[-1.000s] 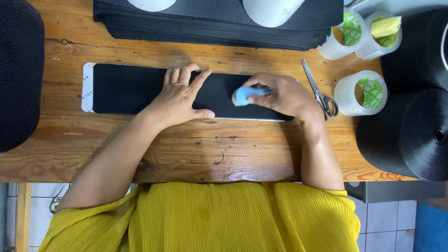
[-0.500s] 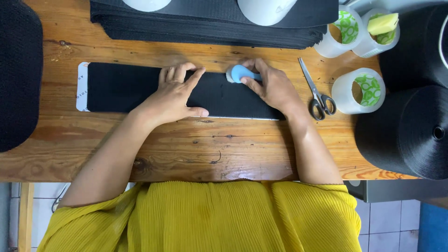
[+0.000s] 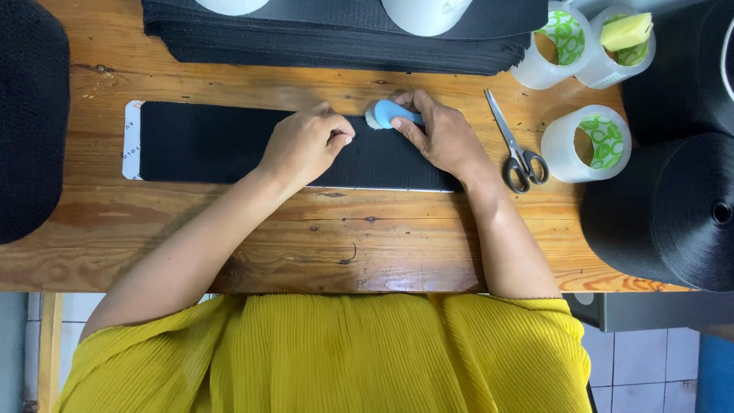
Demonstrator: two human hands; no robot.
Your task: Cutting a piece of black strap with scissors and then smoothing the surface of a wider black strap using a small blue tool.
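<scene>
On the wooden table (image 3: 229,245), seen from the head camera, a long black strip (image 3: 206,141) lay flat with its long axis running left to right, its white backing end pointing to the person's left. The right hand (image 3: 443,138) had its fingers clamped on a small blue brush (image 3: 391,113) at the strip's far edge, bristles pointing left. The left hand (image 3: 306,145) rested on the strip just beside the brush, fingers curled together. Most of the strip stretched leftward from both hands, nearer the left one. Scissors (image 3: 518,149) and tape rolls (image 3: 589,141) lay to the right, apart from the strip.
</scene>
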